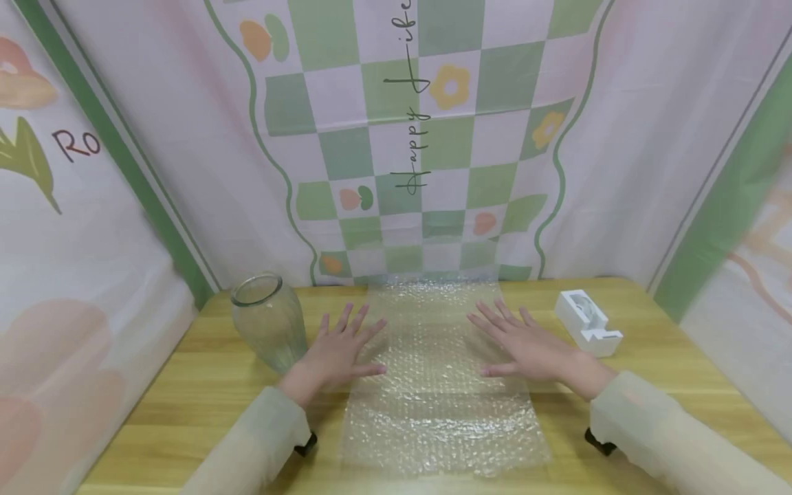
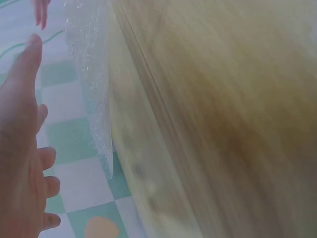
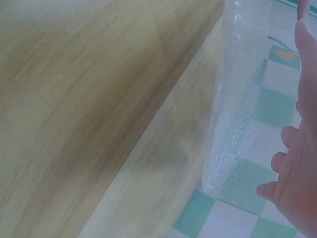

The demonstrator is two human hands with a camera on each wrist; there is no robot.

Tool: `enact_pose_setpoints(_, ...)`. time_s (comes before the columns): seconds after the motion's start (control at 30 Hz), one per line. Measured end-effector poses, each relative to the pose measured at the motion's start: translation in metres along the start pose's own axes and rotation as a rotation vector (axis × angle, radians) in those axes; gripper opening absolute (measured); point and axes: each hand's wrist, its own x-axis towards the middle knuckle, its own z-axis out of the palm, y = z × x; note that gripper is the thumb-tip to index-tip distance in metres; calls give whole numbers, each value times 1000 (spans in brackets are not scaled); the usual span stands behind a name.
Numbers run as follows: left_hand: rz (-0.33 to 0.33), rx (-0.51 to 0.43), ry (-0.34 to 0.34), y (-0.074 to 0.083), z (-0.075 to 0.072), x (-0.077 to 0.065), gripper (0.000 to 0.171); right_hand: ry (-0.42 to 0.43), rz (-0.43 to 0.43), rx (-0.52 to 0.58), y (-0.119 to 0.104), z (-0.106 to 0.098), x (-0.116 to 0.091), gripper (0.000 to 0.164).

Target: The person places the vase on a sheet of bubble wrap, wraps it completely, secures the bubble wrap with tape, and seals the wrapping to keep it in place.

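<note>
A sheet of clear bubble wrap (image 1: pixel 433 385) lies flat down the middle of the wooden table, its far end at the patterned cloth. Over its left edge my left hand (image 1: pixel 339 354) is held palm down with fingers spread. My right hand (image 1: pixel 526 347) mirrors it over the right edge, fingers likewise spread. Both hands hold nothing. In the left wrist view a gap shows between the left hand (image 2: pixel 22 148) and the bubble wrap (image 2: pixel 91 74). The right wrist view shows the right hand (image 3: pixel 297 163) with its fingers extended. Just left of my left hand stands a ribbed clear glass vase (image 1: pixel 269 323).
A white tape dispenser (image 1: pixel 588 323) with a clear roll in it sits beyond my right wrist. The wooden table (image 1: pixel 185 405) runs back to a hanging cloth (image 1: pixel 396 151) with green checks, and similar cloths hang on both sides.
</note>
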Motion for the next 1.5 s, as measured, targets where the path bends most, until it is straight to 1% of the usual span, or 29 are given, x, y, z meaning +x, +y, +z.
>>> enact_pose_setpoints(0.17, 46, 25, 27, 0, -4, -4, 87, 2, -29, 14, -4, -6, -9, 95)
enact_pose_setpoints(0.3, 103, 55, 86, -2, -6, -6, 85, 24, -55, -4, -6, -9, -16, 94)
enact_pose_setpoints(0.37, 127, 52, 119, -3, -7, -8, 83, 36, -71, -16, -7, -10, -19, 93)
enact_pose_setpoints(0.47, 160, 6, 163, -4, -9, -11, 81, 49, -94, -31, -8, -11, -24, 92)
enact_pose_setpoints(0.57, 183, -50, 209, -5, -10, -13, 76, 68, -106, -16, -10, -13, -29, 90)
enact_pose_setpoints(0.7, 207, -53, 272, -6, -11, -16, 71, 85, -108, 20, -12, -14, -34, 84)
enact_pose_setpoints(0.8, 208, -51, 302, -6, -13, -20, 69, 78, -108, 38, -14, -13, -38, 79)
enact_pose_setpoints(0.9, 205, -74, 330, -6, -15, -25, 64, 56, -116, 76, -15, -12, -41, 75)
enact_pose_setpoints(1.07, 221, -115, 375, -8, -14, -33, 55, 41, -158, 107, -16, -7, -46, 71)
enact_pose_setpoints(1.17, 222, -157, 395, -8, -15, -39, 52, 49, -184, 94, -16, -3, -49, 70)
enact_pose_setpoints(1.27, 202, -218, 400, -8, -18, -46, 50, 52, -194, 85, -16, 2, -52, 69)
enact_pose_setpoints(1.37, 161, -276, 400, -9, -22, -54, 49, 43, -193, 75, -16, 7, -53, 68)
enact_pose_setpoints(1.43, 136, -298, 409, -10, -27, -59, 50, 28, -182, 82, -16, 9, -53, 69)
enact_pose_setpoints(1.5, 114, -304, 433, -12, -33, -64, 47, 8, -167, 96, -15, 12, -53, 70)
